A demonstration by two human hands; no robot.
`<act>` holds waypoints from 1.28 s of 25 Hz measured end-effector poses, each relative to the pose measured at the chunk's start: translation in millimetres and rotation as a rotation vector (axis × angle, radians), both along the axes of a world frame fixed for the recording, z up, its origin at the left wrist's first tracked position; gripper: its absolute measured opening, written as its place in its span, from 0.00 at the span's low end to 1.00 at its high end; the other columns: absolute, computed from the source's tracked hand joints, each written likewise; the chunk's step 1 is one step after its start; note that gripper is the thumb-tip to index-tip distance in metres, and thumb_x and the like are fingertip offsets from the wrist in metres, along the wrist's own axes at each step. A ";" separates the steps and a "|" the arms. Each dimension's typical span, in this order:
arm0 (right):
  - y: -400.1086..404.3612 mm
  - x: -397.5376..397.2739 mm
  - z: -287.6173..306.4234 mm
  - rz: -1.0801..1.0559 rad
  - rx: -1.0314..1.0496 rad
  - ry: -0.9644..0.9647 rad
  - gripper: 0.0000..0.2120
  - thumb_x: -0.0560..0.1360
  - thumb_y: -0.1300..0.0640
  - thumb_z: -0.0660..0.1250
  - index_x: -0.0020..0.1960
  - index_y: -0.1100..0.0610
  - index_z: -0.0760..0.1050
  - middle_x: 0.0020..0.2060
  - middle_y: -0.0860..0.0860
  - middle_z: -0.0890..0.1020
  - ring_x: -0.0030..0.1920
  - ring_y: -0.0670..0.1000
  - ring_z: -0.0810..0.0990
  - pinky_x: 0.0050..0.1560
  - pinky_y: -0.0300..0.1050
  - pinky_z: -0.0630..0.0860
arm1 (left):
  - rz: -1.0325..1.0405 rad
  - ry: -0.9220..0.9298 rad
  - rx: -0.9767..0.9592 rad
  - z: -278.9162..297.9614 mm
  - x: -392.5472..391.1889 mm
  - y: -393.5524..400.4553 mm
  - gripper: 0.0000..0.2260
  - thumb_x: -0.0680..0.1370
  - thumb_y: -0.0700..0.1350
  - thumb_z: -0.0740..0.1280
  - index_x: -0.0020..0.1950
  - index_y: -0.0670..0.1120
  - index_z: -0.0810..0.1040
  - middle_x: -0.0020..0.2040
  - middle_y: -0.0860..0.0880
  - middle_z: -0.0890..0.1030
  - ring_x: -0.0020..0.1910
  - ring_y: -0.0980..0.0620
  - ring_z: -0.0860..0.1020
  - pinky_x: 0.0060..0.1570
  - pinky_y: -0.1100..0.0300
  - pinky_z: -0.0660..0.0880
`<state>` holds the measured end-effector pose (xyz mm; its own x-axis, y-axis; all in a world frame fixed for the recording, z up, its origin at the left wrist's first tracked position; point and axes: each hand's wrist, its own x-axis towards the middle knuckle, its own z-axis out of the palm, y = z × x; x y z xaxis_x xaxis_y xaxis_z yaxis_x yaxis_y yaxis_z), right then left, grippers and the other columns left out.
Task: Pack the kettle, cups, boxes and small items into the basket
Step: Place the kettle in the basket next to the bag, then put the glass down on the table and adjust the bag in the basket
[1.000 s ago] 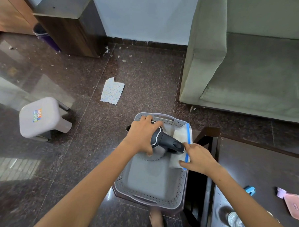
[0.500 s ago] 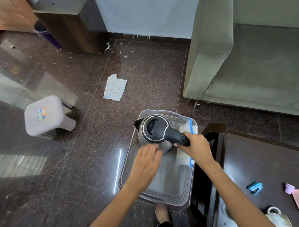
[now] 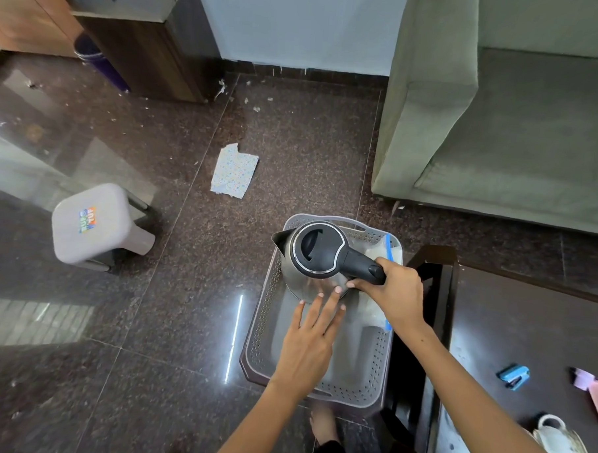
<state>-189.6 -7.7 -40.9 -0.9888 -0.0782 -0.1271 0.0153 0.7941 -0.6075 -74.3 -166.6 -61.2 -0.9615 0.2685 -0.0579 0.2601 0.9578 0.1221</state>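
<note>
Two hands work a kettle (image 3: 318,261) over a grey basket (image 3: 262,327) at the lower centre of the frame.

At the far left a small grey stool (image 3: 99,221) stands on the dark floor, and a patterned scrap of paper (image 3: 234,171) lies upper centre. The perforated basket sits on a dark stand, with a clear bag with a blue strip (image 3: 385,254) along its right wall. The kettle, steel with a black lid, is in the basket's far end, spout to the left. The left hand (image 3: 311,343) is spread flat, fingertips touching the kettle's lower body. The right hand (image 3: 392,293) is wrapped around the black handle. Right of the basket, on the dark tabletop (image 3: 512,324), lie a blue stapler (image 3: 514,375), a pink item (image 3: 595,393) at the edge, and a white cup (image 3: 562,441) on its side at lower right.
</note>
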 end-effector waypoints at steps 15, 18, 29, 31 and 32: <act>9.7 -11.7 3.8 0.038 -0.030 -0.007 0.18 0.62 0.46 0.78 0.39 0.51 0.71 0.30 0.42 0.73 0.36 0.53 0.77 0.35 0.42 0.65 | 0.055 -0.011 0.074 -1.7 -10.7 22.5 0.25 0.66 0.38 0.72 0.63 0.44 0.74 0.68 0.42 0.72 0.64 0.43 0.70 0.60 0.46 0.72; 21.8 -0.6 3.4 0.011 -0.079 0.019 0.20 0.63 0.48 0.78 0.50 0.53 0.77 0.43 0.46 0.82 0.46 0.51 0.80 0.41 0.45 0.74 | 0.081 -0.005 0.133 9.0 -11.3 33.7 0.23 0.67 0.38 0.71 0.61 0.43 0.75 0.65 0.41 0.74 0.63 0.42 0.72 0.59 0.45 0.73; 241.8 152.6 -20.5 -0.359 -0.024 -0.002 0.12 0.68 0.52 0.76 0.49 0.54 0.81 0.47 0.48 0.84 0.43 0.48 0.82 0.43 0.44 0.78 | -0.045 -0.111 0.396 -11.2 62.6 229.3 0.19 0.75 0.48 0.58 0.62 0.44 0.75 0.63 0.45 0.76 0.62 0.45 0.73 0.62 0.49 0.71; 281.7 189.0 -41.0 -0.373 0.033 -0.100 0.14 0.68 0.51 0.75 0.51 0.54 0.80 0.48 0.49 0.84 0.46 0.52 0.82 0.43 0.42 0.75 | -0.042 -0.160 0.401 -33.6 83.4 265.1 0.18 0.73 0.47 0.61 0.61 0.43 0.76 0.61 0.45 0.78 0.60 0.45 0.74 0.60 0.50 0.72; 293.4 202.4 -50.7 -0.346 0.061 -0.145 0.16 0.68 0.50 0.75 0.53 0.53 0.80 0.50 0.50 0.83 0.48 0.53 0.81 0.45 0.43 0.75 | -0.031 -0.191 0.395 -43.4 90.7 276.6 0.19 0.72 0.46 0.63 0.61 0.43 0.76 0.61 0.45 0.78 0.60 0.45 0.75 0.60 0.50 0.72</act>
